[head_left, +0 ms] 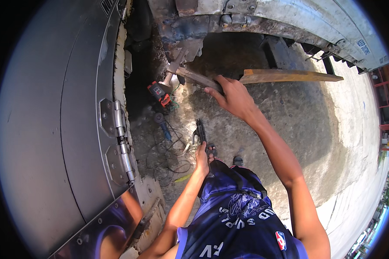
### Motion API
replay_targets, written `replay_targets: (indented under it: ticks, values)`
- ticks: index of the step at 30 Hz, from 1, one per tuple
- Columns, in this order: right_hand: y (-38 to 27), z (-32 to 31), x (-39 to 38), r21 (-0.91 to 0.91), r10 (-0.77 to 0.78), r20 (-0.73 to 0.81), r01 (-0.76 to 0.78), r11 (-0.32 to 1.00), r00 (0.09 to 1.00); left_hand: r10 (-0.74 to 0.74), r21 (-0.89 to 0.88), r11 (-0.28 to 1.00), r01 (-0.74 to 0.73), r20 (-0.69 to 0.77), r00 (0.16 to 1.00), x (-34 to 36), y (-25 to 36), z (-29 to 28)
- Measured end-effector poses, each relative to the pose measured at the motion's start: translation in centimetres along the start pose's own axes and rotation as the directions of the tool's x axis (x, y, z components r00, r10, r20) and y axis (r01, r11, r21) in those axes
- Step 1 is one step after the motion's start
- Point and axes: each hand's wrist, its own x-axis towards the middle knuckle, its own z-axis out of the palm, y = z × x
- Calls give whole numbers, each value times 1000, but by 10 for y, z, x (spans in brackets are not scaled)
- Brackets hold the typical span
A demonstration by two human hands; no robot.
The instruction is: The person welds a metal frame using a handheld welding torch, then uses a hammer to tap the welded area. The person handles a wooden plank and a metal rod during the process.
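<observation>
Beneath the grey, weld-scarred underside of a vehicle frame (263,17), right hand (233,97) stretched forward, fingers wrapped over the near end of a long rusty steel bar (285,76); bar lying roughly level, running off to the right above the dirt ground (298,129), its left end meeting a second dark piece of metal (194,77) that slants up toward the frame. Left hand (202,157) held low and close to the body, closed round the handle of a dark, slim hand tool (199,131) pointing forward; exact kind of tool not clear. Just left of the bar's end, a red-and-black power tool (161,93) resting on the ground, with a blue-handled tool (163,126) near it and thin tangled wires (168,155) spread between them and the left hand. Along the left side, a curved grey metal panel with bolted hinges (116,129). Both hands well apart from each other, one on the bar, one on the tool.
</observation>
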Motion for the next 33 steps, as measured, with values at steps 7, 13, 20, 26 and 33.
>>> replay_targets:
  ticks: [7, 13, 20, 26, 33]
  values:
    - [-13, -18, 2, 151, 123, -22, -119, 981, 992, -2, -2, 1000, 2, -35, 999, -2, -5, -3]
    - [-5, -20, 18, 184, 85, 1, -84, 979, 996, -13, -2, 1000, 13, -17, 1000, -2, -8, -5]
    - [-11, -23, 5, 173, 8, -24, -4, 985, 1000, -15, 1, 1000, 15, -77, 997, 6, -13, -12]
    - [-17, -36, 10, 152, 77, 64, -86, 985, 995, -40, -7, 999, 40, -71, 997, 10, -14, -12]
    - [-14, -36, 14, 155, 111, 66, -120, 981, 992, -25, -17, 1000, 24, -105, 994, 8, -11, -9]
